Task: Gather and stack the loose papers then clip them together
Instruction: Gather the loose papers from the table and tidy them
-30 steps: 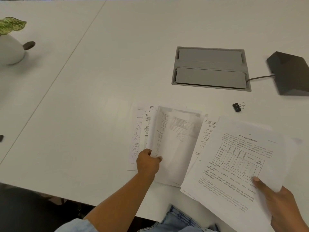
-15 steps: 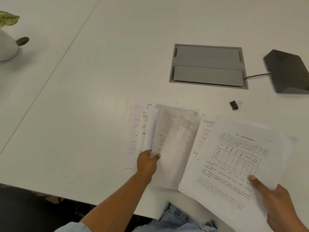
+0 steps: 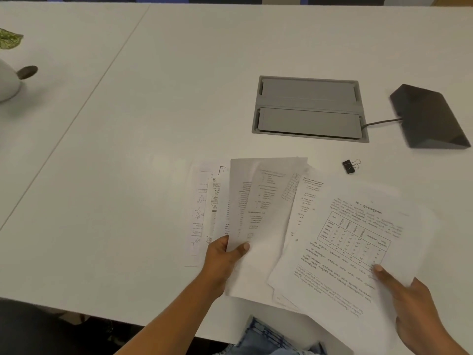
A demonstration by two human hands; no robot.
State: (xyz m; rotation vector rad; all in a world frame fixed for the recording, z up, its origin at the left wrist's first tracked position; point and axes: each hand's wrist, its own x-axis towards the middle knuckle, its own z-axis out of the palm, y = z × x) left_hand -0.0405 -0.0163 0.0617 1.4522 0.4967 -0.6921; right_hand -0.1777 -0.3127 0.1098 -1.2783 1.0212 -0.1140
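Several printed white papers lie fanned near the front edge of the white table (image 3: pixel 153 124). My left hand (image 3: pixel 222 257) pinches the left edge of a lifted sheet (image 3: pixel 258 226), thumb on top, above other sheets (image 3: pixel 202 208) lying flat to its left. My right hand (image 3: pixel 412 303) grips a small stack of papers (image 3: pixel 350 242) whose top page shows a table of text; its thumb lies on the page. A black binder clip (image 3: pixel 349 166) with silver handles sits on the table just beyond the papers, touched by neither hand.
A grey recessed cable box (image 3: pixel 308 108) is set in the table behind the papers. A dark wedge-shaped device (image 3: pixel 430 116) with a cable stands at the right. A white plant pot (image 3: pixel 7 83) is at the far left. My jeans show below the table edge.
My left hand has lifted its sheet higher and drawn it to the right, toward the stack in my right hand. The right hand still holds its stack, nearly still.
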